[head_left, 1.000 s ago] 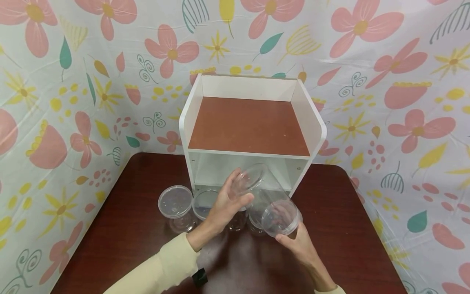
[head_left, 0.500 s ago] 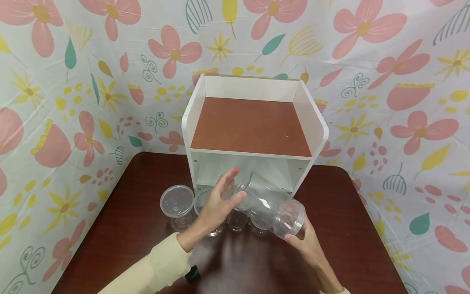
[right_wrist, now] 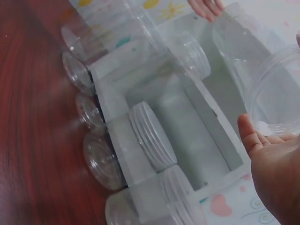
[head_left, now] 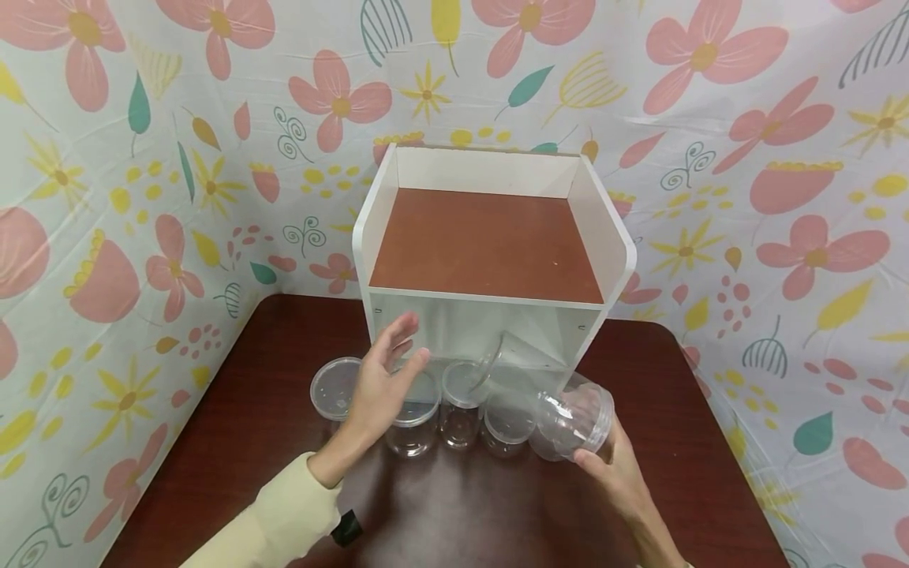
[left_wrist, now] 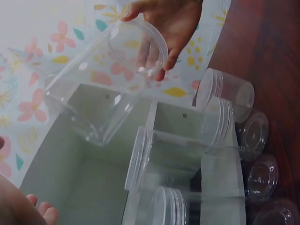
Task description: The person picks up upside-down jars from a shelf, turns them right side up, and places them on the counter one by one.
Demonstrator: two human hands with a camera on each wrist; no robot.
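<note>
My right hand grips a large clear plastic jar by its round, ringed end. The jar is tilted, its other end raised toward the cabinet's shelf opening. In the left wrist view the same jar appears over the cabinet, with the right hand curled at its rim. My left hand is raised over the jars on the left, fingers extended and apart from the held jar. Several lidded clear jars stand in a row below: a wide one at left, a narrow one mid-row, a short one right of it.
Behind the jars stands a white cabinet with a brown top panel and an open shelf below. All of it rests on a dark reddish table. A flower-patterned sheet hangs behind and at both sides.
My left hand has come off the held jar and moved left. My right hand has carried the jar to the right, uncovering the jars behind it.
</note>
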